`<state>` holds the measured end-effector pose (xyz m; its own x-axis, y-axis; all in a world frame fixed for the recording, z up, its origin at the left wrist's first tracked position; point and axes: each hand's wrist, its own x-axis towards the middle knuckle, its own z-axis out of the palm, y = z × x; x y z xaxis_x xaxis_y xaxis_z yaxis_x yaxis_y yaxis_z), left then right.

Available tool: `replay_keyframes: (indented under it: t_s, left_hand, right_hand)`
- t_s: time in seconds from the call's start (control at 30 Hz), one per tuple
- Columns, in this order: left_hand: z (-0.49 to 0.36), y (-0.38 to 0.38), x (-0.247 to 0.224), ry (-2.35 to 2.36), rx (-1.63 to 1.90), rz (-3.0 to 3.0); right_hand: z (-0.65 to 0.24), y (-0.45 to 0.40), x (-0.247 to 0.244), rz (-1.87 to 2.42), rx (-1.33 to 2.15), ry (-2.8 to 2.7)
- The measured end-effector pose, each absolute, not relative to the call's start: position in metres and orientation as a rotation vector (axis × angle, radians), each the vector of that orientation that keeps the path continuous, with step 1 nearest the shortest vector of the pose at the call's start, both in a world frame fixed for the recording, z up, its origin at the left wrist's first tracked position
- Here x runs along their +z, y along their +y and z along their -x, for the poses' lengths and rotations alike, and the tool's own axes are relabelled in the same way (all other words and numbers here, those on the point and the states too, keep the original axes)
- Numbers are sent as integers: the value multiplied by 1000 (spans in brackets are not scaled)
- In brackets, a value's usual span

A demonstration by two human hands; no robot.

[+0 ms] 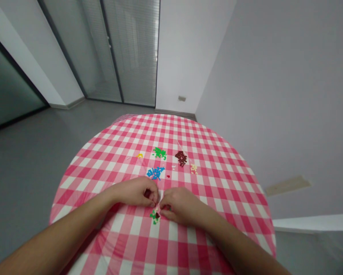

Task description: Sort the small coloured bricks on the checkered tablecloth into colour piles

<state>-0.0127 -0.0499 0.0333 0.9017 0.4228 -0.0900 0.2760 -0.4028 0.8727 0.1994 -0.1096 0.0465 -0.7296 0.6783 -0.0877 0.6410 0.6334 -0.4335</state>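
Observation:
Both hands rest low over the table, fingertips almost meeting. My left hand (139, 191) is closed in a pinch, thumb against curled fingers; whatever it holds is too small to make out. Facing it, my right hand (179, 204) has its fingers bent and pinched too, its fingertips hiding what is between them. Just below the fingertips lies a small cluster of green and dark brown pieces (155, 217), with some pale ones among them. Above my left hand is a pile of blue pieces (155, 173), with a single red piece (168, 176) beside it.
Farther back on the checked tablecloth (217, 172) lie green pieces (160, 153), dark brown pieces (181, 158), cream pieces (194, 168), a few white pieces (173, 167) and yellow pieces (139, 156). Glass doors (125, 53) and a wall (274, 95) stand beyond the round table.

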Motion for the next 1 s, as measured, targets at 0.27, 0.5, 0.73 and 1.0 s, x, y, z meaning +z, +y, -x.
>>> replay_keyframes:
  t_s: [0.27,0.5,0.73,1.0]
  left_hand:
    - [11,-52,39,501,150,-1961]
    - [11,-52,41,528,133,-1966]
    - [12,-51,40,514,133,-1978]
    - [12,-51,40,490,150,-2001]
  right_hand:
    - [-237,-77,52,1738,364,-2395]
    - [-255,-56,46,1984,130,-2268]
    - [-253,-59,45,2014,135,-2281]
    - [-244,-69,45,1875,137,-2344]
